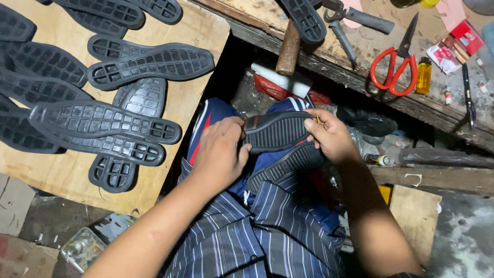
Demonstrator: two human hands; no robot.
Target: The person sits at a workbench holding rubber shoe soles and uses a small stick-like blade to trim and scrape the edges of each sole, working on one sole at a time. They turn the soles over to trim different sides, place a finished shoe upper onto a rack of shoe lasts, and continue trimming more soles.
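I hold a black rubber shoe sole [277, 131] over my lap, tread side up. My left hand [221, 153] grips its left end with the thumb on the tread. My right hand [329, 136] clasps the right end, fingers curled round the edge. A second black sole [283, 167] lies just beneath it on my blue trousers, partly hidden by my right hand.
Several black soles [103, 121] lie piled on a wooden board [67, 175] at my left. On the workbench [360, 77] at the top right are red-handled scissors [393, 69], pliers [345, 20], a wooden hammer handle [288, 49], a small yellow bottle [423, 74] and a red packet [458, 44].
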